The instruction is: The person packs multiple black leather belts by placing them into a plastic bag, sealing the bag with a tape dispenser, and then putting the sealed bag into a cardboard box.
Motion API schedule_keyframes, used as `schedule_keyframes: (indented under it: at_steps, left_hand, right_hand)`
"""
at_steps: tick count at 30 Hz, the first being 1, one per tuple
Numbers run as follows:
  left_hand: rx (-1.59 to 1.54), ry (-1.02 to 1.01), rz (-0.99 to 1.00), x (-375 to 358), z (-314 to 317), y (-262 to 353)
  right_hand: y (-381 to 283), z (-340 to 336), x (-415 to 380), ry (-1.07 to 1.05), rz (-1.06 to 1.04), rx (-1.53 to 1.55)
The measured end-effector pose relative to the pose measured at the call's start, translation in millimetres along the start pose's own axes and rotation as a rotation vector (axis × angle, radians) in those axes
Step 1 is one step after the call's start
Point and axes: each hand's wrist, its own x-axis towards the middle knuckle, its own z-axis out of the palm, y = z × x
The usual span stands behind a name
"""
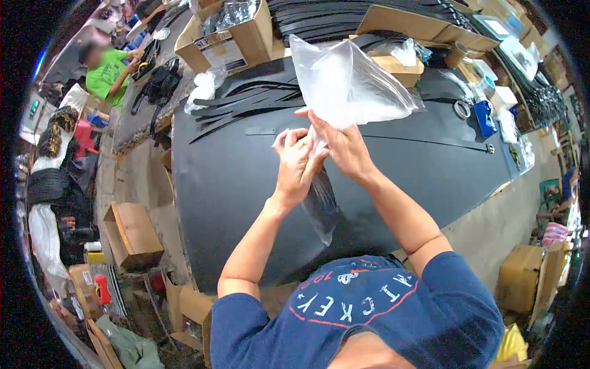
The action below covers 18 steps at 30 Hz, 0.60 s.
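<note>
Both of my hands are closed around the gathered middle of a clear plastic bag [350, 86], above a dark tabletop [239, 184]. My left hand [295, 161] grips it from the left, fingers bent. On the other side my right hand [341, 146] pinches the bunched plastic, its thumb and fingers close to the left hand. The bag flares out wide and milky above the hands, while its narrow lower end [322, 212] hangs below them. A thin black belt [424, 141] with a metal buckle stretches right from behind my hands.
Black straps [258, 98] lie at the table's back left, near an open cardboard box [227, 40]. More straps [313, 18] cover the far side. A tape roll [461, 110] and a blue packet [485, 119] sit right. A person in green [107, 74] works at another table.
</note>
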Motion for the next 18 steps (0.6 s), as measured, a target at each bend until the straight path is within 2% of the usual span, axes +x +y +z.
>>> schedule_keyframes:
  at_steps: [1, 3, 4, 5, 7, 8, 10, 11, 13, 15, 16, 18]
  left_hand:
    - [0.029, -0.012, 0.027, -2.3, -0.5, -2.1]
    - [0.082, 0.013, 0.067, -4.6, 1.0, -1.0]
    - [0.017, -0.034, 0.014, -2.8, -1.7, 3.2]
    - [-0.041, -0.074, -0.046, -1.0, -5.8, 7.8]
    - [-0.050, -0.048, -0.108, 4.4, -5.6, 6.2]
    - [-0.207, -0.006, -0.171, 5.6, -5.9, -0.7]
    - [-0.465, 0.121, -0.282, 14.9, -5.8, -8.3]
    - [-0.464, 0.122, -0.281, 21.9, -10.3, -5.8]
    - [-0.638, 0.238, -0.344, 41.6, -22.7, 13.8]
    - [-0.680, 0.288, -0.249, 62.1, -30.3, 32.8]
    - [-0.678, 0.281, -0.237, 70.5, -35.8, 45.1]
    - [-0.712, 0.300, -0.202, 87.8, -43.8, 70.8]
  right_hand:
    - [-2.6, -2.5, 3.4, 0.008, -0.001, -0.001]
    - [-13.8, -10.0, 7.7, -0.092, 0.384, 0.083]
    - [-17.9, -11.9, 8.7, -0.122, 0.516, 0.133]
    - [-9.6, -16.7, 11.0, -0.138, 0.526, 0.140]
    - [25.8, -34.0, 10.6, -0.222, 0.231, 0.080]
    - [52.0, -51.9, 1.8, -0.184, 0.072, -0.009]
    - [43.1, -79.5, -11.7, -0.248, 0.166, -0.201]
    - [49.4, -83.4, -26.8, -0.250, 0.164, -0.200]
    - [87.6, -88.3, -68.7, -0.131, 0.321, 0.005]
    - [134.1, -88.0, -122.0, -0.227, 0.175, -0.299]
    - [127.1, -73.2, -132.6, -0.155, 0.225, -0.238]
    - [123.0, -48.3, -130.0, -0.014, 0.039, -0.187]
